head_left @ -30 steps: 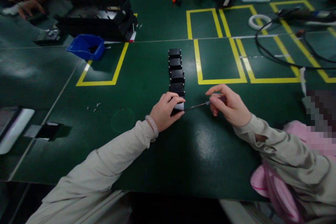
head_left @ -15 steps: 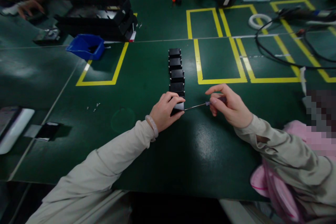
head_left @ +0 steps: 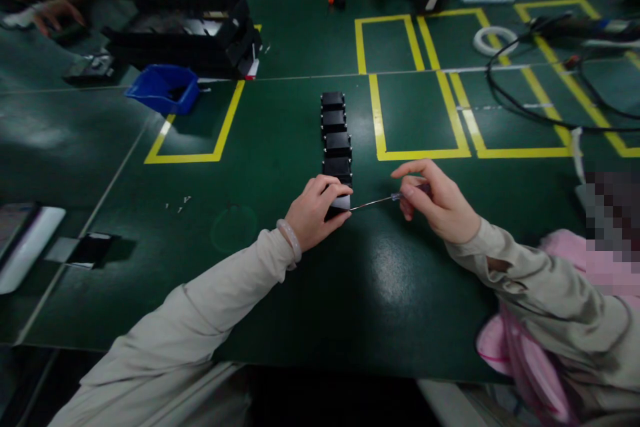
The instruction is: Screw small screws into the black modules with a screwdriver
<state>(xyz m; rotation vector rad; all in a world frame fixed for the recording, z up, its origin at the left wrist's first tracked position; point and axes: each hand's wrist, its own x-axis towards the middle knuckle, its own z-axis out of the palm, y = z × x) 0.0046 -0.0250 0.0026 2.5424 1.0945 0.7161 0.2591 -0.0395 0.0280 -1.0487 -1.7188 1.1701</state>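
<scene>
My left hand [head_left: 319, 212] is wrapped over the nearest black block [head_left: 341, 203], at the near end of a column of several black blocks [head_left: 337, 143] with small shiny screws at their sides. Part of the held block is hidden under my fingers. To the right, my right hand [head_left: 436, 201] grips the handle of a screwdriver [head_left: 373, 202], its index finger raised off the handle. The thin shaft points left, and its tip meets the right side of the held block.
A blue bin [head_left: 167, 90] stands at the left before stacked black trays [head_left: 187, 37]. Small screws [head_left: 184, 204] lie left of my hand. Yellow tape and a black cable [head_left: 530, 110] are at the right. Another person's hand [head_left: 60, 13] is at the upper left.
</scene>
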